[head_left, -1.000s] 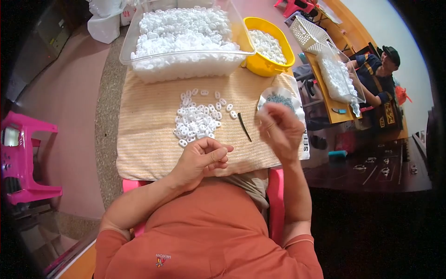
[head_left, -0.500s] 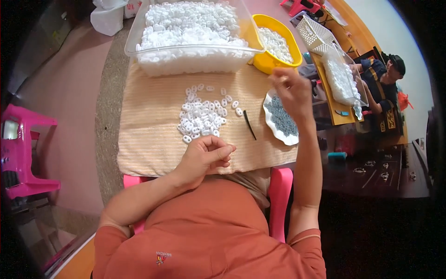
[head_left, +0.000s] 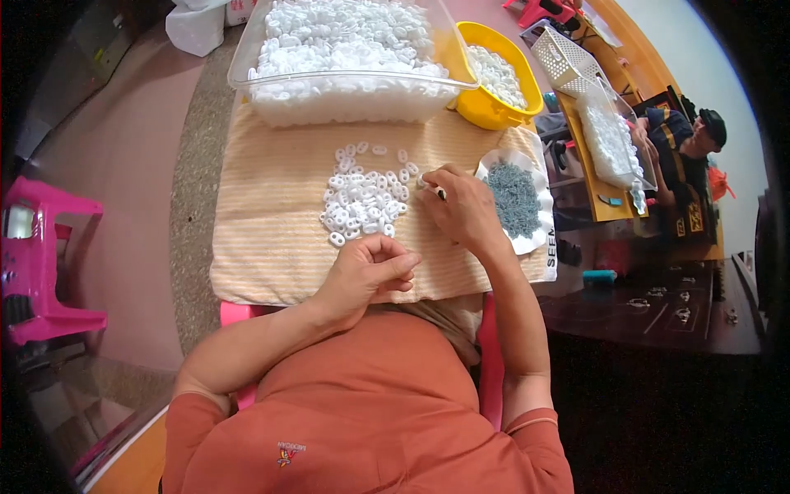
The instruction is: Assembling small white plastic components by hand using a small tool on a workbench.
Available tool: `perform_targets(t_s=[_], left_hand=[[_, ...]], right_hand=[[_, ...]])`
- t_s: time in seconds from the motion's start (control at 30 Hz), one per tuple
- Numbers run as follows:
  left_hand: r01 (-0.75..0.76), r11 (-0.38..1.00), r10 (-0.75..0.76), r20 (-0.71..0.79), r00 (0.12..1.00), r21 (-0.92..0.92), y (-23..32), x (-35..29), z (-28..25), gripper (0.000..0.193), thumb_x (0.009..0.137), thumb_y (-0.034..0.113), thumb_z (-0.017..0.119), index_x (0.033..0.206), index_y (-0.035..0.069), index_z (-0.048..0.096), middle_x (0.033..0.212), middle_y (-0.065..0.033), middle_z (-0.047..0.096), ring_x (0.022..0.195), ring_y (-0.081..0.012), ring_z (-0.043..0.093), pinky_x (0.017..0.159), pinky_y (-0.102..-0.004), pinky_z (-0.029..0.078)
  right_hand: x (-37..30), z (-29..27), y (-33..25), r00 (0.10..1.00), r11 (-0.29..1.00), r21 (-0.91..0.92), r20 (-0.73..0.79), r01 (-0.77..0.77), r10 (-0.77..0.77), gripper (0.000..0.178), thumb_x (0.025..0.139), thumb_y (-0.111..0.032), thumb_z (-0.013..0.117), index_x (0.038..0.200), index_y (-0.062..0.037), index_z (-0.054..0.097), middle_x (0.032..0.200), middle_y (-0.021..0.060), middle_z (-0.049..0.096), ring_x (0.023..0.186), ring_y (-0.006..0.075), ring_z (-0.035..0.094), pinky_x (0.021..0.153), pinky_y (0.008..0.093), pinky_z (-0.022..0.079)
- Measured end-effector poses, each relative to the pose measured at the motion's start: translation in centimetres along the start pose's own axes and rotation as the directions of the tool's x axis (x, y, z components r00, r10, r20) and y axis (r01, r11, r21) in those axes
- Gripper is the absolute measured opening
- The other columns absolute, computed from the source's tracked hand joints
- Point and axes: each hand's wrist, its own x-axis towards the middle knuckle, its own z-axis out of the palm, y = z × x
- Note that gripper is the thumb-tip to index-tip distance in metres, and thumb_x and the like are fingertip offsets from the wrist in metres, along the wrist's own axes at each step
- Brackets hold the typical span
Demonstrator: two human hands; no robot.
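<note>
The right hand [head_left: 462,207] rests on the striped cloth [head_left: 271,214] at about two o'clock from the person's chest, its fingers pinched narrow on a small white ring-shaped piece [head_left: 425,181] and what looks like a thin dark tool, held at the right edge of the loose pile of white pieces [head_left: 362,202] so the next one is within easy reach. The left hand [head_left: 366,272] lies at twelve o'clock, just short of the pile's near edge, curled into a loose fist with fingertips tucked against the thumb; whether it holds a piece inside cannot be told. The pile sits in the middle of the cloth, which likely keeps the small parts from rolling off the counter. Just beside the right hand, at three o'clock from it, a white paper dish [head_left: 535,239] holds a heap of tiny grey-blue parts [head_left: 514,198], close enough to pick from without stretching. Farther out at twelve o'clock, a clear plastic bin [head_left: 346,82] heaped with white pieces serves as bulk stock, with a yellow bowl [head_left: 481,107] of more white pieces touching its right side. At two o'clock, well apart, another person [head_left: 687,156] sits at a separate bench.
</note>
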Motion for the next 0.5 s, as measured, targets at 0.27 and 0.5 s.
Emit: perform_targets(t_s=[0.27,0.5], left_hand=[[-0.017,1.000,0.017,-0.006,1.000,-0.012,-0.2,0.3,-0.1,0.010,0.089,0.015,0.068,0.093,0.007,0.062,0.087,-0.0004,0.065,0.072,-0.0082,0.063,0.065,-0.0221,0.055],[-0.046,0.999,0.047,0.016,0.999,-0.016,-0.6,0.5,-0.1,0.012,0.088,0.016,0.069,0.091,0.007,0.061,0.083,-0.0005,0.063,0.070,-0.0076,0.062,0.065,-0.0217,0.055]], right_hand=[[0.4,0.5,-1.2,0.982,0.984,0.113,0.114,0.136,-0.149,0.022,0.083,-0.018,0.067,0.100,-0.0053,0.068,0.099,0.0113,0.064,0.087,0.0318,0.064,0.077,0.0389,0.050],[0.6,0.1,-1.9,0.973,0.984,0.097,0.163,0.150,-0.165,0.023,0.083,-0.017,0.066,0.104,-0.0075,0.068,0.101,0.0112,0.062,0.089,0.0312,0.063,0.077,0.0387,0.050]])
